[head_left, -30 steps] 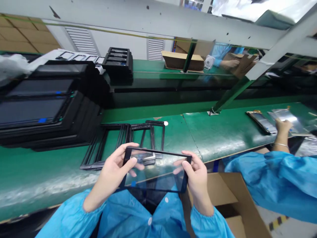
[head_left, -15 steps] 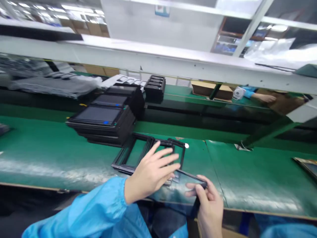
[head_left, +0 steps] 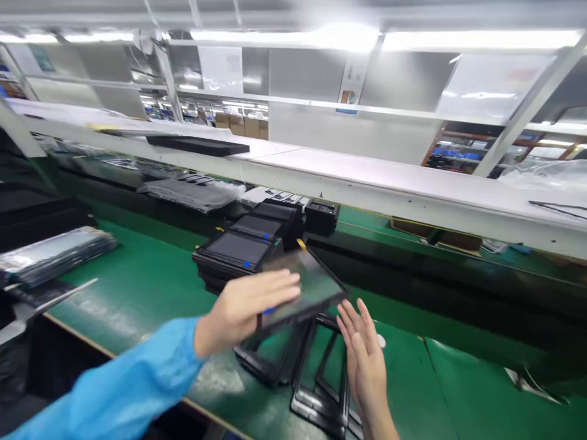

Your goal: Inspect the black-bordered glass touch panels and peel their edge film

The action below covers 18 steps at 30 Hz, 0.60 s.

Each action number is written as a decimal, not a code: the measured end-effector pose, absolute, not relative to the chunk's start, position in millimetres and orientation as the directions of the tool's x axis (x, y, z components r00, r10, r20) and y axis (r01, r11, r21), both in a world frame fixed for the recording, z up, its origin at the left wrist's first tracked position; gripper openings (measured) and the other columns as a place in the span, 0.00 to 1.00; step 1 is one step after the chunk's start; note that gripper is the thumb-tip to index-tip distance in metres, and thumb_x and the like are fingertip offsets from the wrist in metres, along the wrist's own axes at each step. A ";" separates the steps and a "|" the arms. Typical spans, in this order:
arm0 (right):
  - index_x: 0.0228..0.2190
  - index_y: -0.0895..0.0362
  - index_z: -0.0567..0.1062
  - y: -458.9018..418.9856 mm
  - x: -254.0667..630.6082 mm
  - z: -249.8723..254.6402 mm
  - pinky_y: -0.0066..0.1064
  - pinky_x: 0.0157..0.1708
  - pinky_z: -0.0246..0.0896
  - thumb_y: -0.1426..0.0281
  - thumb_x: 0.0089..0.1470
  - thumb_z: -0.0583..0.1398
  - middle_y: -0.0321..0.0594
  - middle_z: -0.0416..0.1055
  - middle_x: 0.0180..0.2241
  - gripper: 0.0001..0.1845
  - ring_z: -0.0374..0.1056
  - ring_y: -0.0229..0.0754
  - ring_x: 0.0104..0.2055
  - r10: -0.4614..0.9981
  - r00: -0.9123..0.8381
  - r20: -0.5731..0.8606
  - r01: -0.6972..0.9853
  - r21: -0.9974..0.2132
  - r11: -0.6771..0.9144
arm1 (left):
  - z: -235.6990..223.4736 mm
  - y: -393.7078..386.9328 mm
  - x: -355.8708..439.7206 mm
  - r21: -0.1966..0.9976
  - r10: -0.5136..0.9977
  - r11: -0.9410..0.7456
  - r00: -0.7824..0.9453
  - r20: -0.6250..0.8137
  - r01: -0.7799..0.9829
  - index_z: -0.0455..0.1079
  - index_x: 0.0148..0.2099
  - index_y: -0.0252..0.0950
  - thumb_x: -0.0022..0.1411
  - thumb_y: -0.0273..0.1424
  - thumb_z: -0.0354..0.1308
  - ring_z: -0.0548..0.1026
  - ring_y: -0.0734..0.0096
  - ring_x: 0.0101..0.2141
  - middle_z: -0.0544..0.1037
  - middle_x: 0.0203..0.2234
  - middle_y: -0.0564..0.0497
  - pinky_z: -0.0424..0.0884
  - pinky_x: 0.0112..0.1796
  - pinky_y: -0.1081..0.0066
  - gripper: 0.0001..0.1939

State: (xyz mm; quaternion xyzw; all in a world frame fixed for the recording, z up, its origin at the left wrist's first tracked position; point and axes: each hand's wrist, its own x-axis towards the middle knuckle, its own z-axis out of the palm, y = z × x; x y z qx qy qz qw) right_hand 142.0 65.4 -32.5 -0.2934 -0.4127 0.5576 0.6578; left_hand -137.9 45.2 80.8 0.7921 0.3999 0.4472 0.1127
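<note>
The rectangular, glossy glass panel with a thin black border [head_left: 314,282] is up in the air, tilted, just to the right of the stack of dark screens in black trays [head_left: 238,247], my landmark. I have its near left side gripped in my left hand [head_left: 252,299], fingers laid over the face; my right hand [head_left: 367,357] is unclenched, fingers spread beside the near right corner, and I cannot tell whether they touch.

With so one-sided a hold, I judge the panel could twist or slip, and a low swing could knock its edge against the stack or scratch it on the open black rectangular frames [head_left: 321,414], nearer me and right of the stack. Fingers across the glass may smudge it.

The green, shiny tabletop [head_left: 151,290] carries plastic-wrapped flat panels [head_left: 59,247] left of the stack. Beyond the stack runs a long white shelf [head_left: 330,171], under bright tube lights [head_left: 477,41].
</note>
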 end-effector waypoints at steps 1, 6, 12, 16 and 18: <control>0.68 0.44 0.70 71.2 146.2 -33.3 0.62 0.72 0.53 0.55 0.64 0.68 0.48 0.71 0.68 0.34 0.64 0.59 0.72 0.975 0.031 0.219 -0.457 -0.865 0.209 | 96.6 71.4 -157.4 0.397 0.720 -0.646 0.349 0.600 0.652 0.82 0.60 0.47 0.74 0.34 0.54 0.75 0.54 0.65 0.80 0.62 0.51 0.68 0.68 0.51 0.19; 0.65 0.42 0.74 94.4 143.5 -45.8 0.59 0.74 0.53 0.55 0.65 0.68 0.43 0.69 0.70 0.30 0.62 0.58 0.73 0.975 -0.052 0.218 -0.302 -0.934 0.193 | 144.0 225.1 -212.0 0.197 0.887 -0.291 0.187 0.422 0.936 0.79 0.63 0.42 0.74 0.27 0.54 0.79 0.52 0.60 0.82 0.60 0.45 0.74 0.62 0.55 0.21; 0.62 0.42 0.79 121.3 126.0 -72.6 0.54 0.74 0.52 0.50 0.60 0.70 0.41 0.69 0.69 0.31 0.59 0.59 0.75 0.980 -0.083 0.181 -0.136 -0.976 0.169 | 141.5 330.7 -212.9 0.146 0.937 -0.196 0.142 0.318 0.970 0.74 0.61 0.34 0.75 0.38 0.63 0.80 0.54 0.52 0.78 0.57 0.42 0.79 0.53 0.49 0.19; 0.60 0.42 0.80 150.8 124.6 -75.9 0.53 0.73 0.55 0.49 0.57 0.71 0.41 0.70 0.69 0.31 0.60 0.60 0.74 0.988 -0.041 0.149 -0.105 -0.984 0.144 | 123.2 354.6 -214.4 0.145 0.942 -0.190 0.138 0.307 0.971 0.74 0.61 0.35 0.74 0.37 0.64 0.80 0.54 0.51 0.78 0.56 0.42 0.80 0.51 0.51 0.18; 0.60 0.43 0.80 172.9 111.2 -71.3 0.55 0.72 0.56 0.50 0.54 0.73 0.43 0.70 0.69 0.34 0.62 0.62 0.73 0.991 -0.106 0.088 -0.135 -0.988 0.073 | 118.9 360.2 -223.9 0.157 0.935 -0.188 0.127 0.332 0.970 0.74 0.61 0.35 0.74 0.37 0.63 0.80 0.54 0.52 0.78 0.57 0.42 0.80 0.52 0.51 0.18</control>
